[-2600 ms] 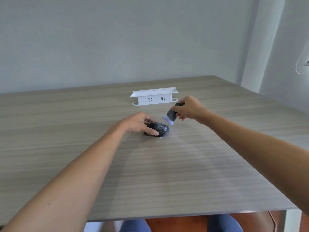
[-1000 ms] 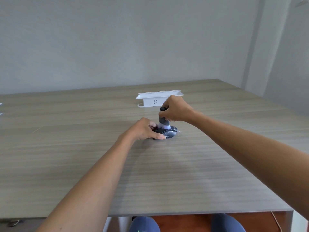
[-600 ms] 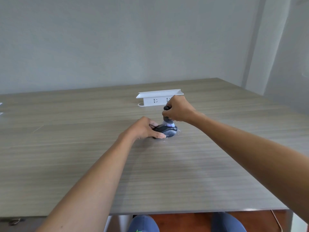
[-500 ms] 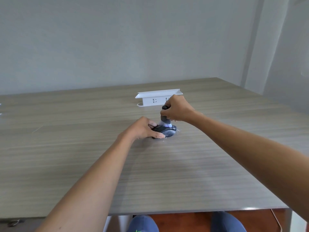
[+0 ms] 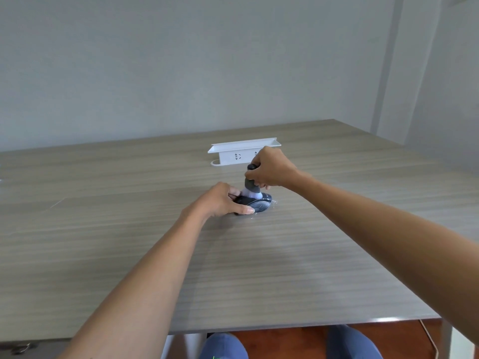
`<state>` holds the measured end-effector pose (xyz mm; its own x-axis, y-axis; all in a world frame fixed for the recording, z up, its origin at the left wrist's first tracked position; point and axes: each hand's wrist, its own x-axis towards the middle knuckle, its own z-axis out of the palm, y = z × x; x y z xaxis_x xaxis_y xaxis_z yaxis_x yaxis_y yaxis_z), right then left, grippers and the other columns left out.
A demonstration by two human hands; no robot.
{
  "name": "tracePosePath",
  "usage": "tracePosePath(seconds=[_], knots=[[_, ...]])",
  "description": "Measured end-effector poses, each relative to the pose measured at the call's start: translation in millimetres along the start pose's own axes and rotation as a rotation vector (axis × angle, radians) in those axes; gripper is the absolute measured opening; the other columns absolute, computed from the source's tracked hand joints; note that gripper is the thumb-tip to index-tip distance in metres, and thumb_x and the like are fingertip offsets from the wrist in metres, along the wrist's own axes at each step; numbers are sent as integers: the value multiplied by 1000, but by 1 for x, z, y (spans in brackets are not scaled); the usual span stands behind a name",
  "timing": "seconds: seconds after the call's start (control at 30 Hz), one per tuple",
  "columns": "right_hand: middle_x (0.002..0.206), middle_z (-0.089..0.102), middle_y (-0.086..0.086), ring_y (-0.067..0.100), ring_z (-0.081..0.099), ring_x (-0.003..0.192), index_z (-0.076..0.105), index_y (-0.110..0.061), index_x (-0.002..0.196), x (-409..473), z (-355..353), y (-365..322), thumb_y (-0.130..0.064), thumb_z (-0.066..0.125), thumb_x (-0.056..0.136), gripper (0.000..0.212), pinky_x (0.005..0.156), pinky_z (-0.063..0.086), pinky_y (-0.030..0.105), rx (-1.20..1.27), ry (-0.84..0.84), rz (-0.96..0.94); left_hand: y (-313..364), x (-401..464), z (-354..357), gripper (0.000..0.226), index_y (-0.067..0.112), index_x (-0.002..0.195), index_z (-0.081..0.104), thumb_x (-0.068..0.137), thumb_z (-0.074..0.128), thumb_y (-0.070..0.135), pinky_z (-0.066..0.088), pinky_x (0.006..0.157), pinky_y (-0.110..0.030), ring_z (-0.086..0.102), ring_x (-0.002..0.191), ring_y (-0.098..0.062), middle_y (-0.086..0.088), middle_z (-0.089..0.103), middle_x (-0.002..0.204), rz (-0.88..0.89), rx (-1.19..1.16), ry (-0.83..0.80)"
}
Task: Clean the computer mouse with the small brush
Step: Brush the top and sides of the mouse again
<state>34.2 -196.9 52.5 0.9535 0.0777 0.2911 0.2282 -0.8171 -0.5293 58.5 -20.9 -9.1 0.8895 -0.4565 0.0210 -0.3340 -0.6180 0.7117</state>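
- Your left hand (image 5: 220, 199) lies over the near-left end of the mouse (image 5: 255, 203), thumb along the near side and fingers curled round the far side, clamped on it and pinning it to the surface (image 5: 103, 229)
- Your right hand (image 5: 270, 168) is closed round the brush (image 5: 251, 186), gripping its dark handle from above so that the rounded top of the handle shows just left of your knuckles
- The brush stands nearly upright, its grey ferrule below your fingers and its pale bristles spread against the top of the mouse, close to your left fingertips
- The mouse is dark and glossy, lying flat near the middle of the surface with its long side running left to right; its right end pokes out past both hands
- A small clear scrap, too small to tell what it is, lies on the surface touching the mouse's right end
- A white socket box (image 5: 243, 151) sits behind the mouse, toward the far edge; your right hand covers its right part, and one outlet shows on the left of its front face
- Both forearms reach in from the near edge, the left from lower left, the right from lower right
- Your knees (image 5: 225, 345) in blue show below the near edge of the surface
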Motion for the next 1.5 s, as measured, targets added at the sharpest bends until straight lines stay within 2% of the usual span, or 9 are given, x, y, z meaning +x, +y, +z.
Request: tracePosePath(seconds=[0.1, 0.2, 0.43, 0.7, 0.87, 1.07, 1.33, 1.43, 1.5], knots=[[58, 63, 15, 9, 49, 30, 47, -6, 52, 5, -3, 8, -4, 63, 78, 31, 58, 54, 33, -95, 16, 39, 1, -1, 0, 34, 17, 106, 80, 75, 88, 29, 53, 100, -37, 70, 85, -11, -1, 81, 100, -18, 9, -15], [57, 54, 12, 24, 53, 48, 41, -9, 54, 5, -5, 9, -4, 63, 80, 34, 62, 49, 33, -144, -5, 52, 2, 0, 0, 35, 17, 111, 78, 79, 85, 28, 52, 102, -37, 75, 97, -17, 2, 81, 102, -29, 32, -41], [71, 73, 22, 24, 59, 49, 56, -5, 65, 5, -1, -6, -8, 62, 84, 20, 59, 55, 34, -96, -74, -34, -2, 5, -2, 47, 15, 117, 75, 75, 85, 36, 49, 107, -40, 72, 108, -19, 1, 80, 105, -42, 88, -54], [69, 66, 24, 23, 51, 47, 50, -3, 59, -1, -7, 2, -6, 62, 83, 27, 64, 56, 38, -138, -7, 33, -4, 3, 2, 43, 15, 111, 79, 72, 89, 31, 55, 102, -37, 75, 102, -17, 3, 81, 101, -38, 25, -21], [77, 76, 26, 36, 73, 63, 69, 17, 79, -10, -3, -7, -6, 62, 83, 24, 63, 63, 37, 69, -46, 49, 0, 3, 3, 24, 46, 85, 79, 71, 89, 31, 49, 79, -23, 66, 79, -9, -3, 81, 100, -6, 6, -7], [71, 75, 22, 27, 66, 51, 60, 0, 62, -17, -12, 8, -6, 60, 82, 20, 51, 55, 26, -23, 22, 61, -7, 12, 7, 51, 13, 96, 81, 58, 88, 46, 47, 78, -30, 65, 76, -13, -12, 80, 97, -48, 27, 10], [71, 75, 23, 27, 71, 52, 61, -2, 65, -25, -1, -4, -5, 60, 81, 16, 60, 62, 41, 48, 1, -4, -6, 11, 7, 30, 32, 96, 81, 67, 90, 37, 52, 82, -28, 73, 83, -17, -4, 81, 94, -36, 9, 16], [71, 74, 27, 31, 66, 52, 63, 6, 65, -23, -5, 5, -6, 60, 80, 19, 63, 64, 44, 22, 46, 25, -8, 12, 8, 43, 19, 98, 81, 61, 90, 39, 54, 88, -34, 75, 88, -20, -5, 81, 97, -36, 11, 39], [66, 70, 24, 31, 59, 53, 63, 9, 67, -23, -10, 14, -7, 60, 78, 20, 63, 62, 42, -23, 81, 60, -9, 12, 9, 29, 17, 84, 78, 64, 91, 34, 50, 80, -32, 69, 79, -18, -8, 81, 95, -45, -2, 36]])
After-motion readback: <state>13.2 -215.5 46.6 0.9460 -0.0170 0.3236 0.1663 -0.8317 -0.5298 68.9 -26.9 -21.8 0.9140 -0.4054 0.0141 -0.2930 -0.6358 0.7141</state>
